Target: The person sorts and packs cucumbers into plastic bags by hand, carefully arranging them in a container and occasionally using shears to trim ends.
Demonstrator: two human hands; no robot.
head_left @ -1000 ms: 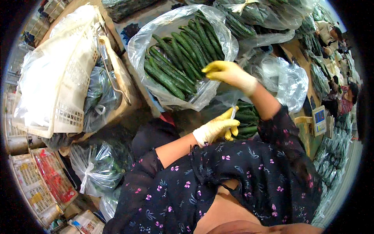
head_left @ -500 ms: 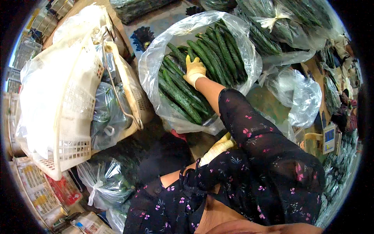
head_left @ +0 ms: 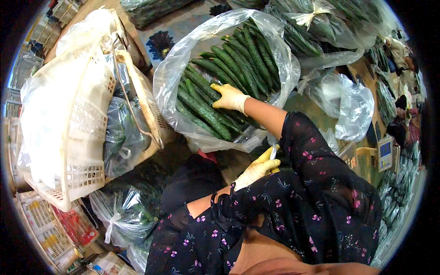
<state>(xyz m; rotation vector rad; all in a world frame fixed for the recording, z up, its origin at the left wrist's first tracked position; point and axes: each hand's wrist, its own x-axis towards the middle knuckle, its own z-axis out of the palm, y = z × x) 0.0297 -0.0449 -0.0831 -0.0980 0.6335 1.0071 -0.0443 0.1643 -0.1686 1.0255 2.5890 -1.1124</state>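
While the right hand (head_left: 230,97), in a pale yellow glove, lies flat on the cucumbers (head_left: 220,87), its fingers (head_left: 219,89) are spread loosely over the dark green skins, pressing on the pile rather than closed around any one. These cucumbers fill a clear plastic bag (head_left: 275,55) whose mouth stands open, and the fingers rest near the middle of the heap, toward its right edge. Lower down, the left hand (head_left: 256,168), gloved likewise, hovers just beside the bag's near edge; whether its half-curled fingers hold anything cannot be told. A white plastic basket (head_left: 87,151) lies tilted at the left.
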